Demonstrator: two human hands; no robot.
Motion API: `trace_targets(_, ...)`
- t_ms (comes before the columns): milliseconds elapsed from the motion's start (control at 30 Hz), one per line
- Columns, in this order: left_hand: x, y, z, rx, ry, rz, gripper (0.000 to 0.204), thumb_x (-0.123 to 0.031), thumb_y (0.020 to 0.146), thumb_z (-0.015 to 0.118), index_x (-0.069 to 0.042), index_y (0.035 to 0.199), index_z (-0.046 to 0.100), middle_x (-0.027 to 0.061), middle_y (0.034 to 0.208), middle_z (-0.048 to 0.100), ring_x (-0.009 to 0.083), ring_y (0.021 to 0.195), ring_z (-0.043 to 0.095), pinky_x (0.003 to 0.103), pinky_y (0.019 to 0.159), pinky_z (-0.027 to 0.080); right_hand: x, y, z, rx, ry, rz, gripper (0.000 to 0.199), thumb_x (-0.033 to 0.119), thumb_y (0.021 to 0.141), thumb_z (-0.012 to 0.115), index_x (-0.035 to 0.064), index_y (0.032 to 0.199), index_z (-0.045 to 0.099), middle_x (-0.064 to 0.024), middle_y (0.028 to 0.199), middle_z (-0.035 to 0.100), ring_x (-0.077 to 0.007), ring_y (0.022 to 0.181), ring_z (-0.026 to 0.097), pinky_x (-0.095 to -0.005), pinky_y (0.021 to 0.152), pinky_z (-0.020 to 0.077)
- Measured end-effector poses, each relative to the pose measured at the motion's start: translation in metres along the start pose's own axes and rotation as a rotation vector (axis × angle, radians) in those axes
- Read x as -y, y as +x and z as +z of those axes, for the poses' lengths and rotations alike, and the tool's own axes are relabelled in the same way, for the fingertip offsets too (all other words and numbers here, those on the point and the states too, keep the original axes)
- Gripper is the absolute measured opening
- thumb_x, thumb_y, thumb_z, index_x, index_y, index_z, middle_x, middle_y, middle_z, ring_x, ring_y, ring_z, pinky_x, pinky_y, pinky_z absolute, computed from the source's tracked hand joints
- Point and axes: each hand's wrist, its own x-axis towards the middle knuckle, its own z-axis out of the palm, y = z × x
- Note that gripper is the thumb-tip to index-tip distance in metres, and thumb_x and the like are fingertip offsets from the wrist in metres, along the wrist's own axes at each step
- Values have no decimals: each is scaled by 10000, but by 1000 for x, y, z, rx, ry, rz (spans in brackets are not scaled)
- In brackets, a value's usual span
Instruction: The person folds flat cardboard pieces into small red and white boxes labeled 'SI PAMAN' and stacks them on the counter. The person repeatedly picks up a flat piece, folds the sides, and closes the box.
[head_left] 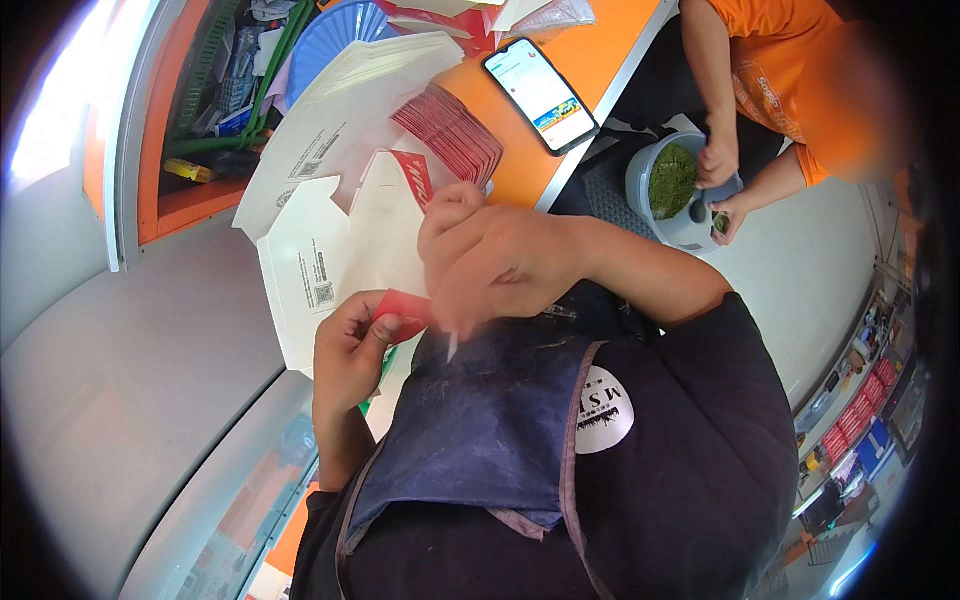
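Head view: the left hand (345, 350) pinches a small flat red card (410, 307) between thumb and fingers, beside a white flapped cardboard carton (298, 262); the right hand (490, 262), curled and blurred, stands at the card's right edge, its hold not determinable. Step in hand is judged to be two-handed handling of this card; the next move appears to call for a steady left pinch.

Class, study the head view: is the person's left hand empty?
No, the left hand pinches a small red piece between thumb and fingers.
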Motion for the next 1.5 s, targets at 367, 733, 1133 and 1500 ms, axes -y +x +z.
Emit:
trace_targets(367,4,9,-3,83,47,81,229,-158,1073,643,39,1174,699,80,1024,765,121,926,714,280,860,572,-8,2,35,-164,-741,-37,124,198,926,681,173,1047,688,6,944,601,-190,1027,606,-453,1007,395)
trace_targets(733,-3,7,5,88,339,217,211,-104,1017,723,30,1177,698,66,969,774,116,886,717,279,854,573,7,9,31,-28,-450,130,66,191,919,739,159,976,738,-26,1155,638,-243,1178,585,-479,1058,337)
trace_targets(1133,-3,6,8,144,-7,184,250,-96,1055,656,57,1253,644,110,1099,763,143,1006,718,299,909,570,1,9,39,-226,-491,58,60,184,913,734,159,964,751,-5,1111,661,-215,1138,606,-439,979,370)
trace_targets(1500,-10,2,15,-7,381,288,168,-98,1020,708,-3,1157,720,88,900,781,129,852,748,288,781,591,11,13,23,-5,-251,208,56,145,896,742,161,903,795,-46,1165,652,-263,1228,559,-510,1049,329)
